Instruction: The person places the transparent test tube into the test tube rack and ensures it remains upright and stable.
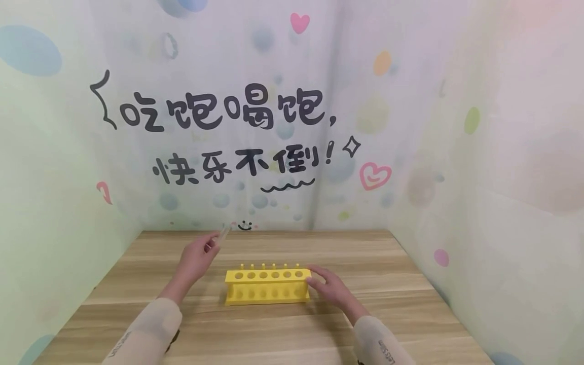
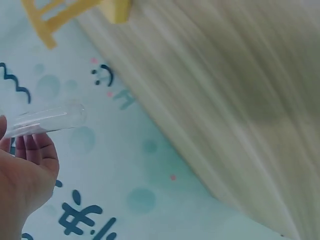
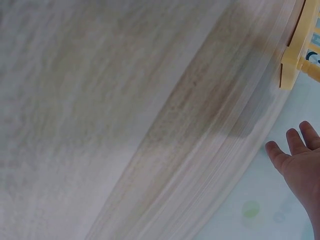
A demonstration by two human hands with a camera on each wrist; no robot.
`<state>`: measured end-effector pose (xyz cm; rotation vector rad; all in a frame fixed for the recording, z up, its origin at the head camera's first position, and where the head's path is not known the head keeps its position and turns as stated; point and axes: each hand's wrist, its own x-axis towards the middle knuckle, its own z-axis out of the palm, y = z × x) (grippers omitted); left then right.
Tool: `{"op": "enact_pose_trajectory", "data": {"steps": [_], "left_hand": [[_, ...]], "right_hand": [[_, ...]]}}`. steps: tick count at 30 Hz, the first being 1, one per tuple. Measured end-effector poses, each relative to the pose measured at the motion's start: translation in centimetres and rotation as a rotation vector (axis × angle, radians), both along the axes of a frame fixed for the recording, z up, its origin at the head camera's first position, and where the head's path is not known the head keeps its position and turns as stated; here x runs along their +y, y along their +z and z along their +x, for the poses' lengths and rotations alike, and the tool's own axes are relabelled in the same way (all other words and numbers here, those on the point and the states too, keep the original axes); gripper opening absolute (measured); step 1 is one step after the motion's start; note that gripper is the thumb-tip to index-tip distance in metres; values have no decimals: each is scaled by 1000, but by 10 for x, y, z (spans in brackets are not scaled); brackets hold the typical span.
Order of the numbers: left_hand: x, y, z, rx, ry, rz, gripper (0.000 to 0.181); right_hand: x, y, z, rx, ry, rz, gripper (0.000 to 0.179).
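A clear test tube is held in the fingers of my left hand, raised above the table's far left side. The left wrist view shows the tube lying across the fingers, one end hidden by the hand. On the table stands a yellow test tube rack with a row of round holes and short pegs behind them. My right hand grips the rack's right end, thumb at the front corner and index finger at the back. In the right wrist view, that hand's other fingers spread out beside the rack.
The wood-grain table ends against a patterned back wall printed with dark characters. Side walls close in left and right. Both forearms wear light sleeves.
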<state>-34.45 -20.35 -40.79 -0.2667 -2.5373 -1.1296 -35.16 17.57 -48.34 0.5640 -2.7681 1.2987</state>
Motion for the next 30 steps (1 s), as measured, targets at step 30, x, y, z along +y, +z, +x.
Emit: {"op": "enact_pose_trajectory", "data": {"steps": [30], "left_hand": [[54, 8, 4, 62, -41, 378, 44]], "right_hand": [[1, 0, 0, -21, -8, -9, 52]]}}
